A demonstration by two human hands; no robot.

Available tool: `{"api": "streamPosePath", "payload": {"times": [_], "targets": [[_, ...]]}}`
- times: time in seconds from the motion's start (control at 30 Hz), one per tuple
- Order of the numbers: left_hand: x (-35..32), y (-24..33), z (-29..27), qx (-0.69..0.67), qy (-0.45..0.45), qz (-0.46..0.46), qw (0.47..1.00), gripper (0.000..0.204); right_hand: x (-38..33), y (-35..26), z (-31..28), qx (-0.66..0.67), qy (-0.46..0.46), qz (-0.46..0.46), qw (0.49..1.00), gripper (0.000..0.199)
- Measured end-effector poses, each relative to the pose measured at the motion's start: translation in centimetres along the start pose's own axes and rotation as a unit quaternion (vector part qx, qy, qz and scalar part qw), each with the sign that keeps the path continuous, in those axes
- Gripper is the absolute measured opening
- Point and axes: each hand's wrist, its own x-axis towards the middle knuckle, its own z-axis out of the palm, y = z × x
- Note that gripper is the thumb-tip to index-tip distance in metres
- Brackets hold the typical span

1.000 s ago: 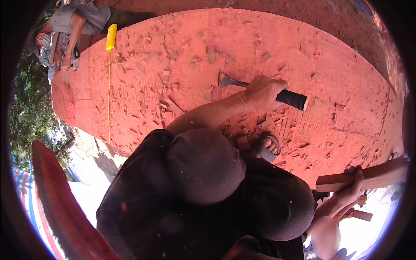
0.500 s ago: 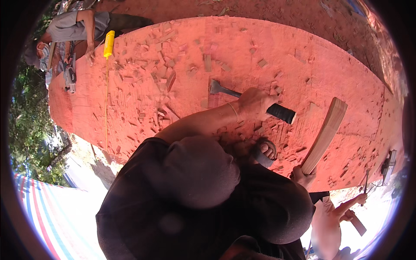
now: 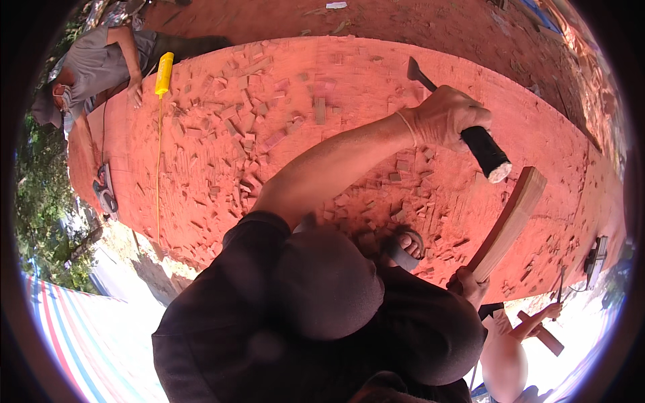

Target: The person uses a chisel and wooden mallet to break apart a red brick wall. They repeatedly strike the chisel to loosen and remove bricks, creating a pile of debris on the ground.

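My left hand (image 3: 449,119) is wrapped round the black-taped handle of a hatchet (image 3: 486,153), raised over the reddish surface. Its flared metal head points up and left, away from me, and the pale butt of the handle faces me. Lower right, my right hand (image 3: 470,287) grips the near end of a long, flat-sided wooden piece (image 3: 507,225), slightly curved and tilted up to the right. The hatchet's head is apart from the wood. A sandalled foot (image 3: 405,250) rests between my arms, beside the dark cloth of my clothes.
Wood chips (image 3: 320,111) litter the reddish surface (image 3: 510,114). A yellow power-strip-like block (image 3: 164,74) with a yellow cord lies left. One person (image 3: 111,57) bends beside a power tool (image 3: 104,191); another person (image 3: 504,369) at lower right holds wood. A grey tool (image 3: 595,263) lies far right.
My left hand has swung the hatchet up and to the right, off the surface. The wooden piece has shifted slightly down and right. The person at the left has moved an arm with the power tool.
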Motion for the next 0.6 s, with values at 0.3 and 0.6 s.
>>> {"api": "streamPosePath", "payload": {"times": [0.3,0.6], "targets": [[-6.3,2.7,0.6,0.055,-0.036,-0.197,0.978,0.031,1.0,-0.6,-0.4,0.016,-0.068,0.003,0.998,0.021],[-6.8,-0.6,2.1,0.097,-0.019,-0.223,0.97,0.02,2.7,-2.9,-5.3,-0.001,0.033,-0.053,0.998,0.022]]}}
